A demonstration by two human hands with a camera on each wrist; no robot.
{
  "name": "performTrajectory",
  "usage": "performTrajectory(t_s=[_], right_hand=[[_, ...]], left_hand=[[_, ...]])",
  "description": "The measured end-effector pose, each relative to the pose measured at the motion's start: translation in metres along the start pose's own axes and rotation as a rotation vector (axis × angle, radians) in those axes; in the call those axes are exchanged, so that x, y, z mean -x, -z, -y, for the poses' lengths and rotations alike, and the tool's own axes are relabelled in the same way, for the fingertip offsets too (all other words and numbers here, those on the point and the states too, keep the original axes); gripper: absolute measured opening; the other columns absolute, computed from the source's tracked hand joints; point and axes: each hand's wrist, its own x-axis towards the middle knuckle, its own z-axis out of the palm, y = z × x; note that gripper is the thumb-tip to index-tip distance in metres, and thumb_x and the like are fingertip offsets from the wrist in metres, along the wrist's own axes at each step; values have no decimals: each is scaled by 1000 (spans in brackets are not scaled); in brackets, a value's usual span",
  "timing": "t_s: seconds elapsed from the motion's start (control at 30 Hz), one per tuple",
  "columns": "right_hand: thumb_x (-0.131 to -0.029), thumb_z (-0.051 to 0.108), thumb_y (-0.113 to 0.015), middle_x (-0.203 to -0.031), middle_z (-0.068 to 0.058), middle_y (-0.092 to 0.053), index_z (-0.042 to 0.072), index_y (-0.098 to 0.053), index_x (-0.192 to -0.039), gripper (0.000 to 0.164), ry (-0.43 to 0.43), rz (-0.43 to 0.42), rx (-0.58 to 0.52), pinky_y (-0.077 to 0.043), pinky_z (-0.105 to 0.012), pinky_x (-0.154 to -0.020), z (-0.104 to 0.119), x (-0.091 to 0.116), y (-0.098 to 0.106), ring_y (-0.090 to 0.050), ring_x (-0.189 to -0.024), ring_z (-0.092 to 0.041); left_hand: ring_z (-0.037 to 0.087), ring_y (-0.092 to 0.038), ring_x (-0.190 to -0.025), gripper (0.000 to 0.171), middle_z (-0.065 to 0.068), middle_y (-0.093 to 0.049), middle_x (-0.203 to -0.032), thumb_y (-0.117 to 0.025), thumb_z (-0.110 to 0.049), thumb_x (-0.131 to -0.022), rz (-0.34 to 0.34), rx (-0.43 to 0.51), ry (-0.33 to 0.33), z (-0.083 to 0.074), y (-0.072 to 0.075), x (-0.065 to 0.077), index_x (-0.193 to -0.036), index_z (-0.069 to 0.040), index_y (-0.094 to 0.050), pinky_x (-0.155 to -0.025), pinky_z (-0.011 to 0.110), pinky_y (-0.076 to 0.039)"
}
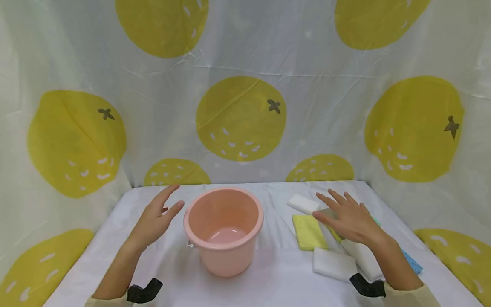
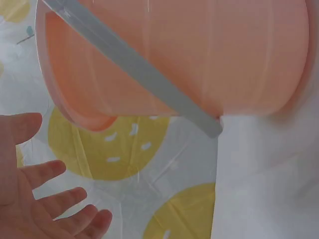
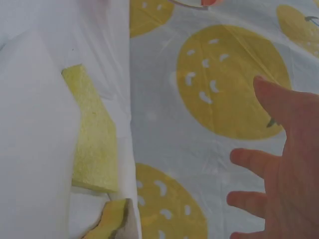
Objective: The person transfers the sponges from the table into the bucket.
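Note:
A pink bucket [image 1: 226,256] stands upright on the white-covered table, left of the middle. Its grey handle [image 2: 144,74] hangs down along the outside in the left wrist view. My left hand [image 1: 153,224] hovers beside the bucket's left rim, fingers spread and holding nothing. Over a loose pile of sponges my right hand [image 1: 350,219] is held with its fingers apart and nothing in them. Under and around it lie a yellow sponge [image 1: 308,232], a small white sponge [image 1: 303,204], and larger white blocks [image 1: 334,263]. The right hand partly hides the pile.
A blue cloth or sponge [image 1: 412,261] peeks out beside the right forearm. A curtain [image 1: 326,111] printed with yellow fruit hangs behind the table [image 1: 280,281] and along both sides. Each wrist wears a black strap.

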Motion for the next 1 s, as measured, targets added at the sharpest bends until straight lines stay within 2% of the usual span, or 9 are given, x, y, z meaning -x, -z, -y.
performTrajectory(t_s=[0.17,0.27,0.3,0.47,0.6,0.77,0.83,1.0], right_hand=[[-103,60,-52,-161,-26,-34,15,-46,-158,71,21,6,-32,-20,-86,-97,1,2,0,-23,-141,-64],[-105,56,-51,-161,-27,-33,13,-46,-157,68,47,12,-73,-21,-82,-101,3,2,1,-22,-142,-64],[-105,55,-51,-161,-27,-33,12,-46,-157,67,56,15,-91,-22,-81,-102,3,2,1,-22,-142,-64],[-107,49,-51,-158,-27,-38,10,-47,-156,63,101,7,-161,-26,-78,-104,7,4,-2,-27,-143,-58],[-107,48,-51,-156,-27,-42,9,-50,-154,61,115,-6,-165,-33,-75,-103,7,6,-6,-37,-141,-52],[-106,47,-53,-153,-24,-46,7,-54,-150,59,128,-12,-165,-36,-71,-103,3,12,-11,-42,-138,-49],[-106,46,-54,-152,-22,-49,7,-55,-150,58,139,-19,-176,-37,-69,-103,1,16,-13,-44,-138,-47],[-105,40,-58,-147,-18,-54,7,-56,-148,54,176,-45,-205,-40,-69,-101,-2,22,-18,-49,-134,-45]], left_hand=[[38,-44,-140,56,18,-48,-153,-59,-29,-107,40,266,110,-9,-7,0,-154,-2,-44,-111,51,-40],[36,-51,-135,51,21,-53,-147,-59,-20,-107,59,367,142,-12,-11,-1,-152,0,-46,-107,36,-45],[36,-51,-134,51,21,-54,-146,-59,-19,-107,67,386,148,-13,-12,0,-152,1,-46,-107,35,-45],[36,-51,-135,54,22,-52,-148,-59,-15,-106,119,426,149,-13,-17,1,-153,3,-42,-107,39,-43],[35,-53,-134,54,22,-51,-149,-58,-11,-105,137,421,139,-10,-18,0,-155,2,-40,-103,30,-45],[33,-57,-130,53,21,-51,-150,-57,-13,-106,161,416,140,-7,-19,1,-153,5,-41,-111,50,-40],[33,-58,-128,52,22,-53,-148,-57,-13,-106,178,428,137,-6,-19,1,-152,6,-42,-111,55,-37],[34,-56,-129,50,21,-58,-143,-55,-15,-107,205,446,120,-3,-19,2,-151,7,-44,-110,49,-40]])
